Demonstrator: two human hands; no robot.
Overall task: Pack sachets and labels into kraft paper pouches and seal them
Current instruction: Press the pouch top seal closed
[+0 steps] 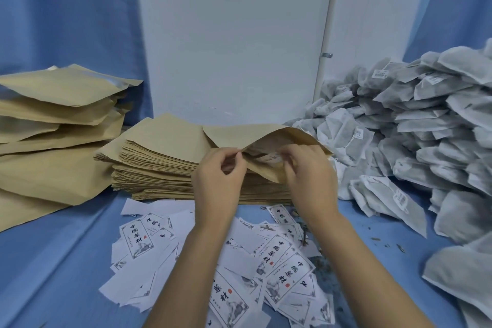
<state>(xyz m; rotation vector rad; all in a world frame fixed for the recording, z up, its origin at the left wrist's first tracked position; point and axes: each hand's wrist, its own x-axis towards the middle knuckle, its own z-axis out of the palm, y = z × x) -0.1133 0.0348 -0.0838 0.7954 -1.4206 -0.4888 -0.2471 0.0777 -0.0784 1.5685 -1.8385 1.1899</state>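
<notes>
Left grip (218, 176) and right grip (308, 176) pinch a kraft pouch (292, 136) open, unsealed, while a big sachet heap (399, 128) at the table's right edge awaits packing.

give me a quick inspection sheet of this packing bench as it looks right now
surface: blue cloth covers the table.
job's things: open kraft pouch held above the flat pouch stack, a printed label showing inside; bulging pouches piled far left; loose labels strewn in front; sachet heap on the right.
clutter: dry crumbs on the cloth by the labels.
grippers: left hand and right hand each pinch the pouch mouth, spreading it.
cables: nothing seen.
surroundings: white panel behind, blue curtains either side.
</notes>
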